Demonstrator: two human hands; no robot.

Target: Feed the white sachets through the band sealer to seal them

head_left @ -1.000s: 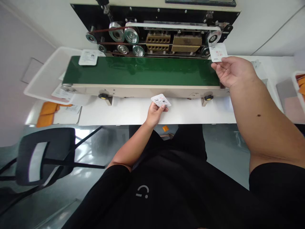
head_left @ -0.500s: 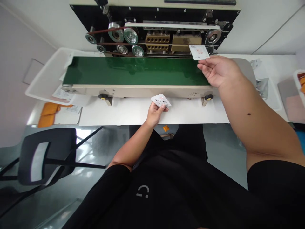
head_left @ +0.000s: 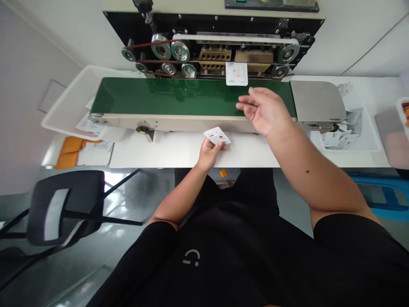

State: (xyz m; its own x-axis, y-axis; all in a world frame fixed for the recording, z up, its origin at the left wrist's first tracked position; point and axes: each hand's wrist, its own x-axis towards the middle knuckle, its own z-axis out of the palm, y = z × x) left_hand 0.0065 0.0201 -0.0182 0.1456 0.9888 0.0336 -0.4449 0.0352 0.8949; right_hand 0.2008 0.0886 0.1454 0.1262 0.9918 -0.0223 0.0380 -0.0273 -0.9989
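In the head view, my left hand (head_left: 209, 152) pinches a small white printed packet (head_left: 217, 135) in front of the sealing machine, over the white tabletop. A second white packet (head_left: 236, 74) with pinkish print stands at the machine's belts, its upper edge by the brass blocks and its lower part over the green conveyor belt (head_left: 153, 96). Apart from that packet, my right hand (head_left: 263, 108) hovers above the conveyor's right part, fingers loosely spread and holding nothing.
The band sealer's pulleys (head_left: 180, 51) run along the back. White bins with packets stand at the left (head_left: 60, 106) and right (head_left: 367, 136). Orange pouches (head_left: 67, 151) lie at the table's left end. A black chair (head_left: 65, 209) is at the left, a blue stool (head_left: 383, 196) at the right.
My right hand has let go of the second packet and drawn back toward me. That packet has moved left along the machine. The left hand keeps its packet in nearly the same place.
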